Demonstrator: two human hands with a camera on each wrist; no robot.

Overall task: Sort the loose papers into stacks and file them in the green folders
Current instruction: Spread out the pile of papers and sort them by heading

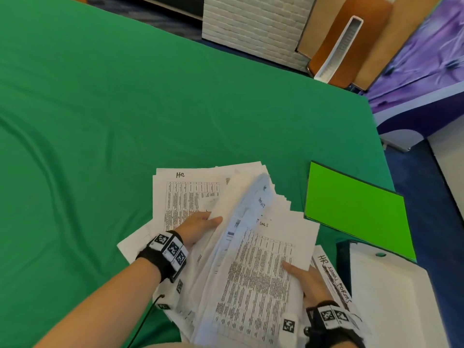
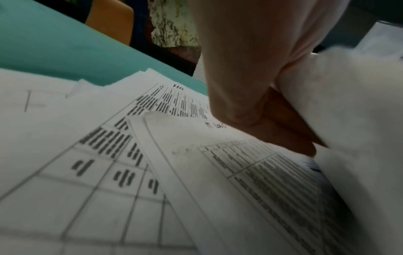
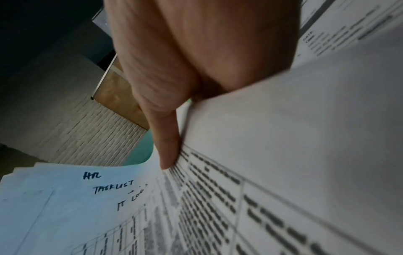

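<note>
You hold a thick, fanned bundle of white printed paper sheets (image 1: 251, 259) above the green cloth-covered table (image 1: 125, 109), close to your body. Your left hand (image 1: 198, 228) has its thumb on top of a lifted group of sheets and its fingers (image 2: 290, 138) beneath them, pinching that group along its left edge. Your right hand (image 1: 306, 280) grips the bundle's lower right edge, thumb (image 3: 167, 146) lying flat along the printed face and the other fingers hidden behind the sheets.

Handwritten headings mark the categories: "HR" on the flat white table-printed sheet (image 1: 185, 194) lying under the bundle, and "IT LOGS" on a sheet within the fan. The step in hand appears to be separating sheets by heading.

- Read each heading before you release a sheet; the top margins are the only visible sort key.
- Keep the right hand's hold firm at the corner. The fan is loose, and sheets are likely to slide out if that hold slackens.
- Peel with the left thumb one heading group at a time, and lay each group flat on bare cloth, well apart from the others.
- Square each stack's edges before filing.

A closed bright green rectangular card folder (image 1: 356, 209) lies to the right of the bundle, apart from it. Nearer you, a white binder with a hand-lettered spine (image 1: 334, 282) reading "HR ADMIN FORMS" lies just beside your right hand.
</note>
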